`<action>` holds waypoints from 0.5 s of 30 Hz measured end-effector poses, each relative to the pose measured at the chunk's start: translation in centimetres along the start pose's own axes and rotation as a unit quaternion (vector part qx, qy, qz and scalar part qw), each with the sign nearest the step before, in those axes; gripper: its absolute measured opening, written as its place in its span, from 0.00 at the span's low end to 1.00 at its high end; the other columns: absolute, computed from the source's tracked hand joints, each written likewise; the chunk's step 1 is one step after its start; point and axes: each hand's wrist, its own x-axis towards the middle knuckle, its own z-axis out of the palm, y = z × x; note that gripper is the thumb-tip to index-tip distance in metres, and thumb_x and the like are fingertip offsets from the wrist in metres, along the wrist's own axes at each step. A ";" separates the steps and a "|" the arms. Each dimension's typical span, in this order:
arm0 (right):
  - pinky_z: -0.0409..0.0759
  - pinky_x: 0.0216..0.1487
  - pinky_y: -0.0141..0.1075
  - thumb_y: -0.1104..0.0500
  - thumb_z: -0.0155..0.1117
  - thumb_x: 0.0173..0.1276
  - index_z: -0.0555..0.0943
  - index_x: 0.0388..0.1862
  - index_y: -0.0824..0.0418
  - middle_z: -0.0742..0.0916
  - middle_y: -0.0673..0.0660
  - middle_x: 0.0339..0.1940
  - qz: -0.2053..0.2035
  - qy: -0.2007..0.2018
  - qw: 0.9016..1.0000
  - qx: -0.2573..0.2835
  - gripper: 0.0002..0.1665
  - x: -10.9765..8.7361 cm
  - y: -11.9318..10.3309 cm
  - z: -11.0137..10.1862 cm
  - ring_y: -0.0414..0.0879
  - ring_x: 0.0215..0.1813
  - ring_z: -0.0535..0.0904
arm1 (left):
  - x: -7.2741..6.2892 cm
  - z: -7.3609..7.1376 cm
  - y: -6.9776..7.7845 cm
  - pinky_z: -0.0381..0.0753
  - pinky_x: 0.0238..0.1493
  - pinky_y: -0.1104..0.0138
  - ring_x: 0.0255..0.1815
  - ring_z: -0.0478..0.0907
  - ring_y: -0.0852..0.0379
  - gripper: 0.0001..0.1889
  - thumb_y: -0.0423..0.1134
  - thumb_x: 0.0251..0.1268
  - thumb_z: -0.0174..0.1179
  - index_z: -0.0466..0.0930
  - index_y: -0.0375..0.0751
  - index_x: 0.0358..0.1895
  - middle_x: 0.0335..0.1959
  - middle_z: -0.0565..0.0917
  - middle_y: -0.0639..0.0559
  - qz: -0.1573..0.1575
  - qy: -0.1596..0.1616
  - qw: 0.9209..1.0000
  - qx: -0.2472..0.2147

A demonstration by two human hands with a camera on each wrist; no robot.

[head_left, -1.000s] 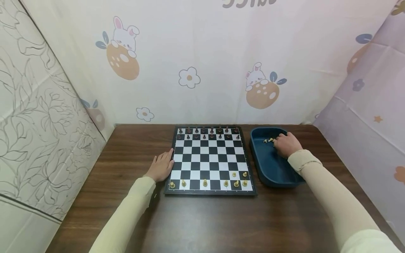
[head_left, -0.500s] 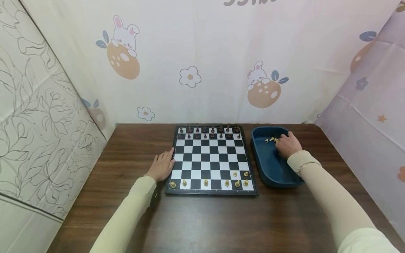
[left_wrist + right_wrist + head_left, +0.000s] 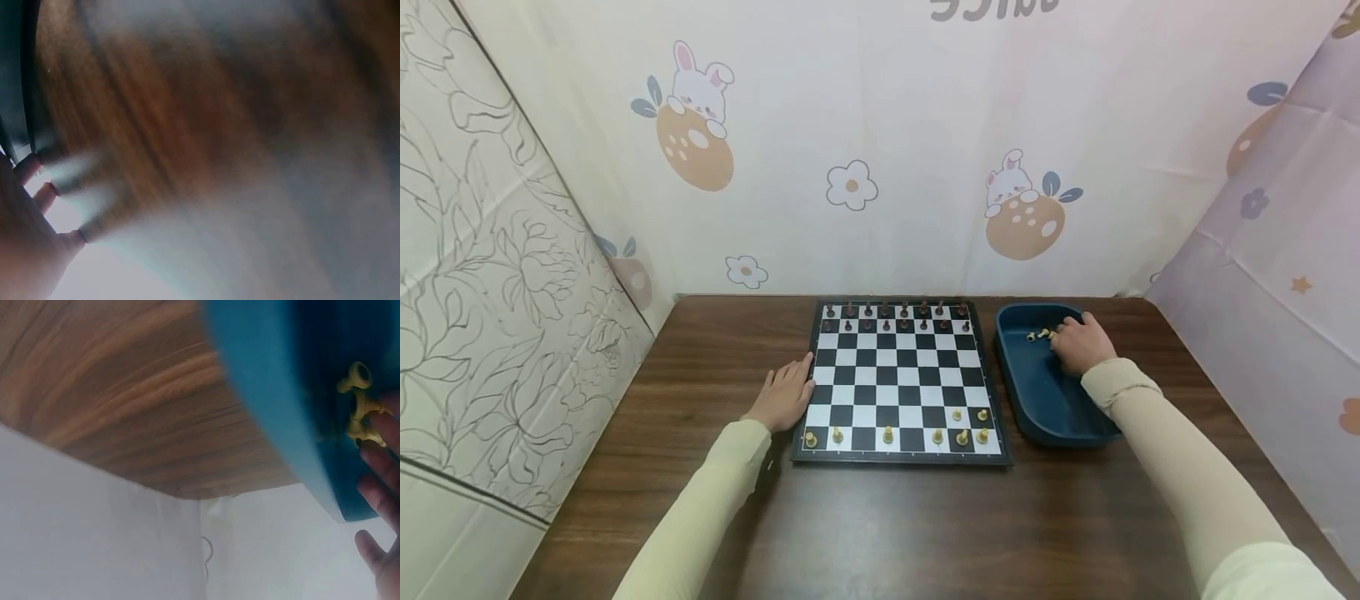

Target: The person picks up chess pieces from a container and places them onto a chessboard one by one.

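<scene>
My left hand [image 3: 781, 395] lies flat on the table, fingers straight, with the fingertips at the left edge of the chessboard [image 3: 876, 385]. In the left wrist view its fingers [image 3: 45, 196] touch the board's dark side. My right hand [image 3: 1081, 343] reaches into the blue tray [image 3: 1022, 390] right of the board. In the right wrist view its loosely bent fingers [image 3: 377, 457] touch pale yellow chess pieces [image 3: 357, 376] lying in the tray. Part of these pieces is hidden behind the fingers. Several yellow chess pieces [image 3: 888, 434] stand on the board's near rows.
Dark red chess pieces [image 3: 884, 310] fill the two far rows of the board. The brown wooden table [image 3: 880, 533] ends at a wall covering [image 3: 925, 225] with rabbit prints behind the board. White patterned panels [image 3: 512, 275] stand on the left.
My right hand stays over the same end of the tray, moving very little among the chess pieces. My left hand keeps its place beside the board. The head view shifts slightly.
</scene>
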 end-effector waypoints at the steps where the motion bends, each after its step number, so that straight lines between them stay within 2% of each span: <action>1: 0.67 0.40 0.53 0.62 0.73 0.51 0.80 0.17 0.59 0.79 0.56 0.21 0.004 0.001 1.000 0.007 0.10 0.0 0.1 -0.1 0.54 0.31 0.70 | 0.0 0.0 0.0 0.41 0.70 0.42 0.73 0.50 0.40 0.30 0.47 0.77 0.35 0.44 0.39 0.76 0.73 0.57 0.39 0.001 0.000 1.000 0.001; 6: 0.67 0.41 0.55 0.61 0.73 0.49 0.76 0.12 0.55 0.77 0.54 0.20 0.012 0.010 0.999 0.047 0.14 -0.1 0.4 -1.2 0.54 0.31 0.71 | -0.1 -0.3 0.1 0.42 0.70 0.42 0.73 0.50 0.39 0.30 0.46 0.77 0.35 0.44 0.37 0.76 0.73 0.56 0.38 0.003 0.002 1.000 0.002; 11: 0.68 0.41 0.56 0.59 0.74 0.49 0.75 0.11 0.54 0.74 0.52 0.19 0.002 0.007 0.998 0.065 0.17 0.0 0.7 -1.9 0.53 0.31 0.71 | 0.1 -0.1 0.0 0.41 0.70 0.42 0.73 0.50 0.39 0.30 0.46 0.77 0.35 0.44 0.38 0.76 0.74 0.56 0.38 0.002 0.003 1.000 0.001; 15: 0.68 0.40 0.55 0.58 0.75 0.50 0.76 0.11 0.53 0.72 0.50 0.18 -0.012 0.020 0.996 0.083 0.17 -0.2 0.6 -2.6 0.51 0.29 0.69 | 0.1 0.2 0.0 0.41 0.70 0.42 0.73 0.50 0.39 0.30 0.46 0.77 0.35 0.44 0.38 0.76 0.74 0.56 0.38 0.003 0.004 1.000 0.002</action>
